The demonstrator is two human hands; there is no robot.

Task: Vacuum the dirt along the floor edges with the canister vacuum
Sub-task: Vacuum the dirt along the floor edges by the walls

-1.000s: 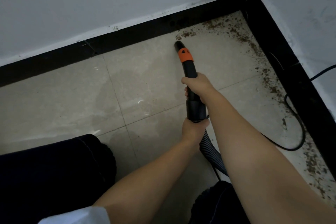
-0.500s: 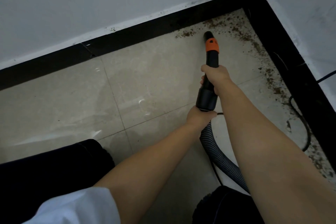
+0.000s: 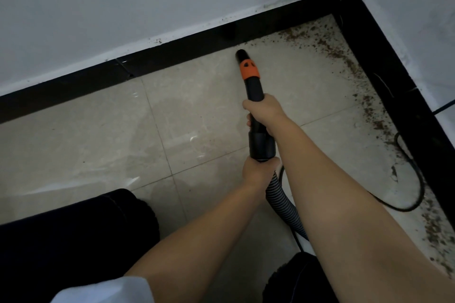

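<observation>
Black plastic makes up the vacuum nozzle point(image 3: 253, 86), a tapering tube with an orange collar point(image 3: 249, 70) near its tip, angled down toward the beige tiled floor point(image 3: 98, 135). Its mouth sits just short of the black skirting board point(image 3: 172, 53) along the far wall, close to the tiles; whether it touches them I cannot tell. The right hand point(image 3: 264, 112) grips the tube at its middle, fingers wrapped round it from the right side. The left hand point(image 3: 258, 171) grips just below the wide black cuff point(image 3: 262, 144), where the ribbed grey hose point(image 3: 283, 204) joins; the hose curves back between the two forearms and passes out of sight under the right arm. Brown dirt point(image 3: 327, 44) lies scattered in the corner to the right of the nozzle tip, apart from it, and runs on in a band along the right-hand skirting toward the near edge of the view. A thin black cable point(image 3: 416, 187) loops over the floor beside that band and passes under the right forearm. White painted wall point(image 3: 123, 2) rises above the skirting on both sides of the corner. Dark trouser legs point(image 3: 73, 233) fill the lower left, and a white sleeve point(image 3: 103, 290) shows at the bottom edge
</observation>
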